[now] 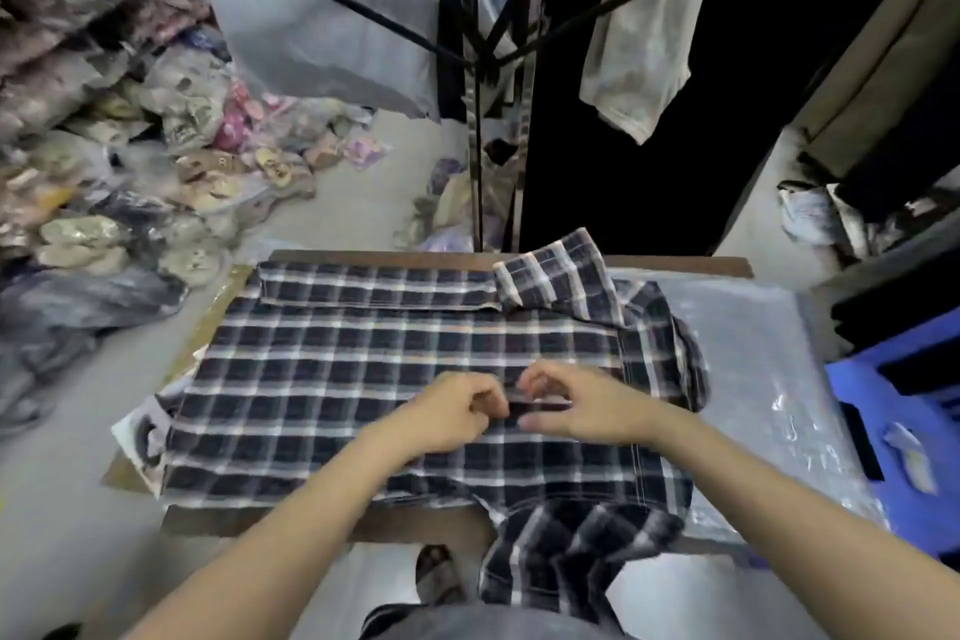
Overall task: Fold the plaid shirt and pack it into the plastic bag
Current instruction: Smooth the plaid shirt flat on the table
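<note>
Cloth at the middle of the plaid shirt (337, 364) is pinched by both hands; the left hand (452, 413) and the right hand (582, 405) sit side by side, just apart, fingers curled down and thumbs drawn in, each closed on a small nip of fabric, though blur hides how much is gathered. The shirt lies spread over the table (374, 255); one sleeve (374, 288) is folded along the 12 o'clock edge, while the other sleeve (571, 561) spills off the 6 o'clock edge and hangs crumpled toward the person's lap; the plastic bag (753, 353) lies flat at 3 o'clock, its near side tucked under the shirt's edge.

Trouble, I judge, would come from three places; the hanging sleeve could drag the body askew once a fold is lifted; a shallow pinch on such limp cloth could slip and leave a crooked crease; the bag looks slick, so any tug toward 9 o'clock may slide it along with the shirt and rumple its mouth.

The shirt is soft woven stuff, dark squares crossed by white and faint tan lines, with pale stitching along its seams; the bag is clear, glossy and crinkled, catching bright glints; the table shows a brown, hard, straight rim. A heap of bagged goods (104, 146) slumps at 10 o'clock; a blue crate (909, 379) stands beyond the bag at 3 o'clock.
</note>
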